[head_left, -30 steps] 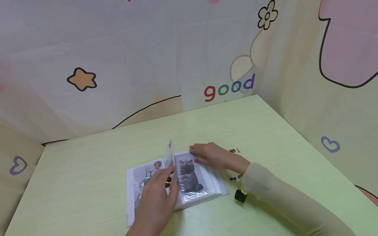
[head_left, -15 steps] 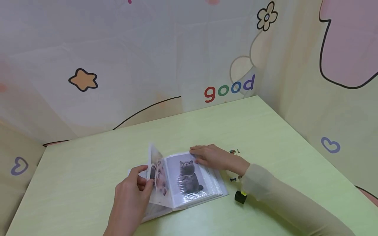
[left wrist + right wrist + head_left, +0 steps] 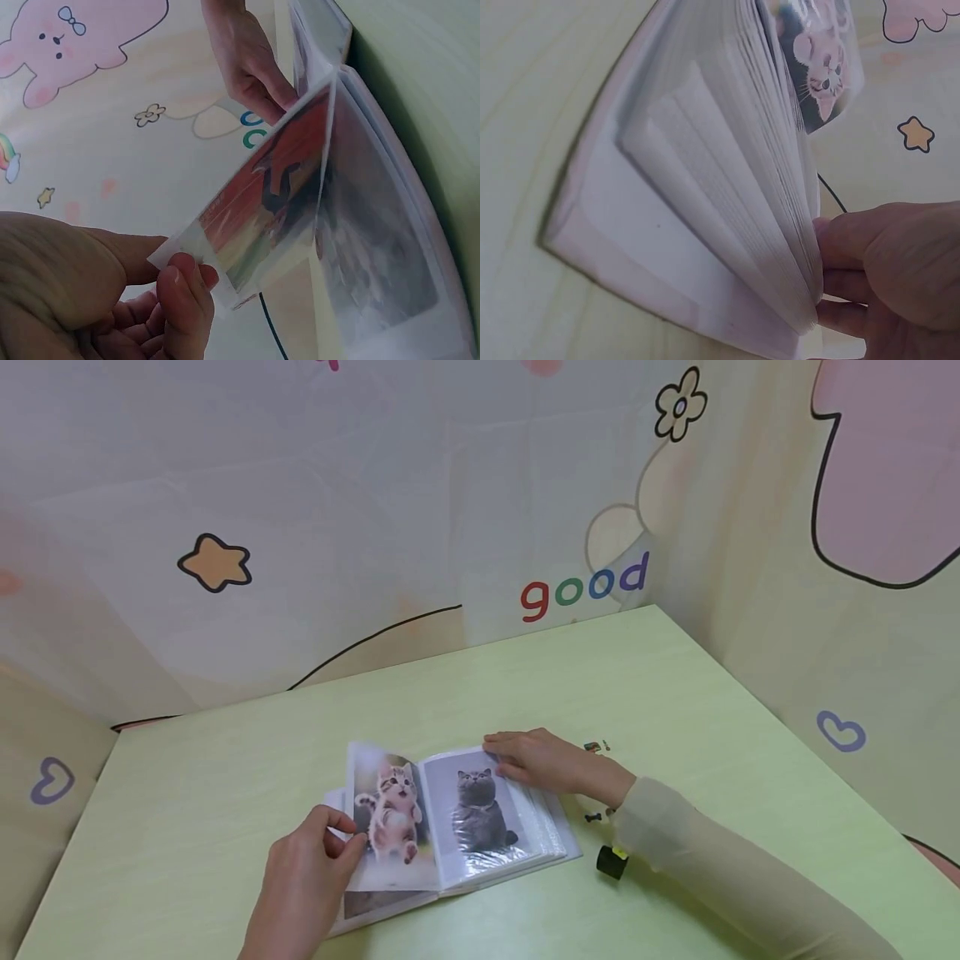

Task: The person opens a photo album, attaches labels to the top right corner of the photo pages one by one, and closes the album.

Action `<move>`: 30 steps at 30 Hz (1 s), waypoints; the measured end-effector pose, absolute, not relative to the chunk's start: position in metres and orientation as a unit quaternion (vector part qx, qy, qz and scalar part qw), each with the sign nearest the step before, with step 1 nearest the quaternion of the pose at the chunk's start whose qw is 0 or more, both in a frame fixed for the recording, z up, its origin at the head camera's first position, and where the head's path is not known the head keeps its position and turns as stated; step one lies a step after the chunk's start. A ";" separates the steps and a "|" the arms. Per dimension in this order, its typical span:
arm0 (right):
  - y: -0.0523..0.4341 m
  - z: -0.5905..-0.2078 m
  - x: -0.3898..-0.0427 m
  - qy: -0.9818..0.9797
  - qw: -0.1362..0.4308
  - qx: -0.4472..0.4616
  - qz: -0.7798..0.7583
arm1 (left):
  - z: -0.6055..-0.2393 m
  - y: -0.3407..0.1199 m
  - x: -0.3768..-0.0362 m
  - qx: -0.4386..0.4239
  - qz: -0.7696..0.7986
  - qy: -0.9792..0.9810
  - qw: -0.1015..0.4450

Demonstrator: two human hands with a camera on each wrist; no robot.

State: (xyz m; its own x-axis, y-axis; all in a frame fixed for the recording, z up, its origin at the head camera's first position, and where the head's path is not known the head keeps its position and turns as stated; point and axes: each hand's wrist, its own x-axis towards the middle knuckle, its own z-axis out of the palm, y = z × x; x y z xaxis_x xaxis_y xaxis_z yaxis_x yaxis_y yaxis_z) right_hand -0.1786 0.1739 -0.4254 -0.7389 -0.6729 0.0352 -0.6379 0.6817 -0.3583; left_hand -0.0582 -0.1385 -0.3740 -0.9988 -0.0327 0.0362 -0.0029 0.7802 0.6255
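An open photo album (image 3: 568, 842) lies on the table. Between thumb and forefinger, my left hand (image 3: 303, 868) pinches the outer edge of a clear-sleeved page (image 3: 393, 818) with a kitten photo. That page leans to the left, raised off the left side of the album; its reverse carries a reddish picture (image 3: 259, 199) in the left wrist view. A grey cat photo (image 3: 480, 814) faces up on the right side. There my right hand (image 3: 551, 762) rests, extended fingers at the top corner. In the right wrist view its fingers touch the edge of the thick page stack (image 3: 720, 165).
A small black object (image 3: 611, 862) with a yellow mark sits right of the album, below the right sleeve (image 3: 720, 843). Tiny coloured pieces (image 3: 592, 747) and a dark bone-shaped piece (image 3: 593, 817) lie nearby. Printed wall sheets (image 3: 337, 527) surround the table (image 3: 225, 793).
My left hand has moved left, swinging the page from upright over to the left and bringing the kitten photo into view. The right hand has stayed on the album's right side.
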 end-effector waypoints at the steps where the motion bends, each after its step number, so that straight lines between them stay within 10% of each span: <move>1: 0.174 -0.425 -0.178 0.916 0.050 -0.357 -0.176 | -0.375 -0.140 -0.059 0.009 -0.329 -0.944 0.020; 30: 0.175 -0.422 -0.178 0.916 0.068 -0.361 -0.161 | -0.419 -0.157 -0.071 0.032 -0.240 -0.966 -0.086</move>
